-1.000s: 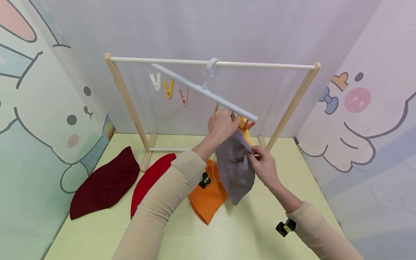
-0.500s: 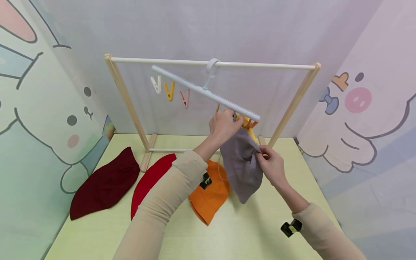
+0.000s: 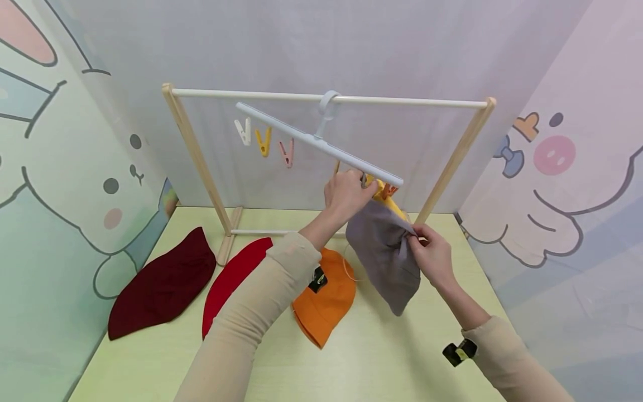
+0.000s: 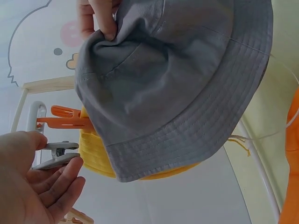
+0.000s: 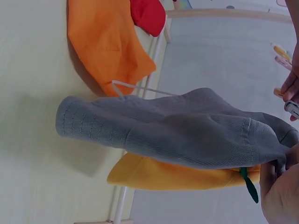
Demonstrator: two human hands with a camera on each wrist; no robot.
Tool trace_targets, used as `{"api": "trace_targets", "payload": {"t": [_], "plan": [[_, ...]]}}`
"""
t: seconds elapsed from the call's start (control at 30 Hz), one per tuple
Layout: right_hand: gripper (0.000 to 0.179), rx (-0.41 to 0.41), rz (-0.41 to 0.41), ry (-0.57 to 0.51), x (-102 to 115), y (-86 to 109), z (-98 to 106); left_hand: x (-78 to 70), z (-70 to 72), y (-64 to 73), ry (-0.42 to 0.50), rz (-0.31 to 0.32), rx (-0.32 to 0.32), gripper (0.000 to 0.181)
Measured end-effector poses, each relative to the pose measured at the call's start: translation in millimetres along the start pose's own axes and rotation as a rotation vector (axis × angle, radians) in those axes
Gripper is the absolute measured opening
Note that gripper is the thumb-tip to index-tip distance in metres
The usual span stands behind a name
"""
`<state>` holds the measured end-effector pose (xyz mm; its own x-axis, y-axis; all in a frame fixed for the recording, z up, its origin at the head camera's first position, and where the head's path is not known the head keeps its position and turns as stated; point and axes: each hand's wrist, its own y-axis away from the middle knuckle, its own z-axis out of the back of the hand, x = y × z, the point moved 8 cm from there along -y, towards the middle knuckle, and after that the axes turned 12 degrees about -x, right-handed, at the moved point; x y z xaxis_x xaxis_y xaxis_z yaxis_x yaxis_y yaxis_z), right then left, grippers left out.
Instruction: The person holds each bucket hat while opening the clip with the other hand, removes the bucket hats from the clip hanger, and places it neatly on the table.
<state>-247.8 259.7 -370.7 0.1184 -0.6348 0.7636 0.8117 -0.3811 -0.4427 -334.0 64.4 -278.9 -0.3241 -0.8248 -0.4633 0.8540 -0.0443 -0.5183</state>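
My left hand (image 3: 346,192) pinches a grey clothespin (image 4: 57,161) beneath the low end of the light-blue hanger (image 3: 321,142). The fingers of my right hand (image 3: 432,257) pinch the gathered crown of a grey bucket hat (image 3: 384,245), which hangs brim down to the left of that hand. In the left wrist view, the clothespin sits just beside the hat's brim, apart from it. Behind the grey hat hangs a yellow hat (image 4: 96,151), mostly hidden, with an orange clothespin (image 4: 67,117) on it. A green stem-like tab (image 5: 250,184) shows at the yellow hat.
On the table lie a maroon hat (image 3: 163,285), a red hat (image 3: 233,273) partly behind my left sleeve, and an orange hat (image 3: 326,296). White, yellow and pink clothespins (image 3: 287,153) hang at the hanger's high end. A wood-and-white rack (image 3: 412,100) carries the hanger.
My right hand has moved to the right with the grey hat, uncovering more of the orange hat. The left hand and the hanger's low end have shifted slightly right.
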Motion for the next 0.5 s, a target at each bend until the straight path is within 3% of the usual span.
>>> {"api": "trace_targets", "payload": {"t": [0.27,0.5], "plan": [[0.014,-0.032,0.023,0.025,0.8,-3.2,8.7,-0.4,-1.3,-0.9,0.004,-0.004,0.003,0.037],[0.015,-0.007,0.039,0.027,-2.4,2.1,3.4,-0.7,-1.5,-0.5,-0.004,0.0,0.009,0.036]]}}
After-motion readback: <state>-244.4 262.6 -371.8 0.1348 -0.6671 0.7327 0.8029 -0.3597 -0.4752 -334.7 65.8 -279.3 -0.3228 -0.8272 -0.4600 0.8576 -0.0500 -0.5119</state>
